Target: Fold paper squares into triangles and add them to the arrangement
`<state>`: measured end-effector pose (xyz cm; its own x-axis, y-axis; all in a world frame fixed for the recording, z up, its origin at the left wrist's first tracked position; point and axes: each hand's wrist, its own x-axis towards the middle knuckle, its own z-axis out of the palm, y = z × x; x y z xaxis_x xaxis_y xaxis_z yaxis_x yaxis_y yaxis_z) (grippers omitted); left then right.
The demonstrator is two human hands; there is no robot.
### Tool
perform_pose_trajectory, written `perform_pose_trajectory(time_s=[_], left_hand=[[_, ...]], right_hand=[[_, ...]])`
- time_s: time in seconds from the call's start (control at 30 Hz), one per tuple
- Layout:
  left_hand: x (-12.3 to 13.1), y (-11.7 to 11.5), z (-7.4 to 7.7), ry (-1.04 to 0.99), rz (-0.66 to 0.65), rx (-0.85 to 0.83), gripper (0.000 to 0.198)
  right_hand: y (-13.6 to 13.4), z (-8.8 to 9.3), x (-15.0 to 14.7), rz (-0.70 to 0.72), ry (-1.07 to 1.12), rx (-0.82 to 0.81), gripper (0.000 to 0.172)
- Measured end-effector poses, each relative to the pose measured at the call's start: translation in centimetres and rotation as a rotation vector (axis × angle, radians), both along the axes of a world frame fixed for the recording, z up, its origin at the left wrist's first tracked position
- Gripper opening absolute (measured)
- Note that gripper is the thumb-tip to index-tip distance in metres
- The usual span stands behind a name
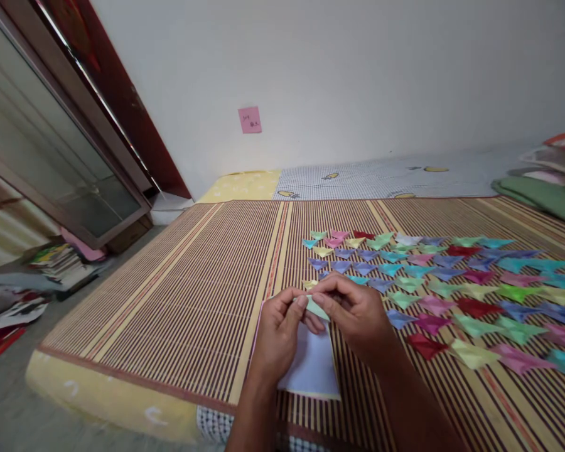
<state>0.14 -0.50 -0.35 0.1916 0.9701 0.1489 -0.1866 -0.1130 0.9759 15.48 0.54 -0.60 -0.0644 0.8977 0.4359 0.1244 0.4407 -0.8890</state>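
Between my two hands is a small folded piece of pale green paper [318,308]. My left hand [282,326] pinches its left end with thumb and fingers. On the other side, my right hand [353,307] grips its upper right part, thumb in front. The fingers hide some of the folds. Below the hands lies a stack of square paper sheets [311,367], the top one pale lilac. To the right, rows of folded paper pieces [478,306] in green, pink, red, blue and yellow are spread out.
A striped bamboo mat [169,301] covers the bed, over a yellow patterned sheet [122,395]. Folded green cloth [541,194] is piled at the far right. A pink note [250,120] is stuck on the wall. Books [61,267] stand on the floor at left.
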Motion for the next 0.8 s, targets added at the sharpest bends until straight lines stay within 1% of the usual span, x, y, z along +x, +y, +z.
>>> perform_pose_trajectory(time_s=[0.1,0.2,0.3,0.4,0.53,0.7,0.8], left_hand=[[-0.3,0.0,0.0,0.09,0.013,-0.01,0.024],[-0.8,0.3,-0.1,0.181,0.039,0.018,0.021],[-1.1,0.6,-0.2,0.141,0.112,0.006,0.019],[-1.1,0.7,-0.4,0.094,0.218,-0.01,0.019],[-1.0,0.7,-0.5,0.056,0.277,0.014,0.019],[-1.0,0.6,-0.4,0.059,0.304,0.039,0.017],[-1.0,0.6,-0.5,0.049,0.3,0.028,0.017]], right_hand=[[-0.1,0.0,-0.1,-0.005,0.002,-0.053,0.014],[0.0,0.1,-0.2,0.056,0.046,-0.121,0.015],[0.1,0.1,-0.1,0.091,0.081,-0.2,0.021],[0.3,0.0,0.0,0.108,0.031,-0.257,0.027],[0.5,-0.2,-0.1,0.153,-0.061,-0.264,0.03],[0.5,-0.3,-0.3,0.179,-0.016,-0.25,0.029],[0.3,-0.3,-0.5,0.154,0.005,-0.239,0.028]])
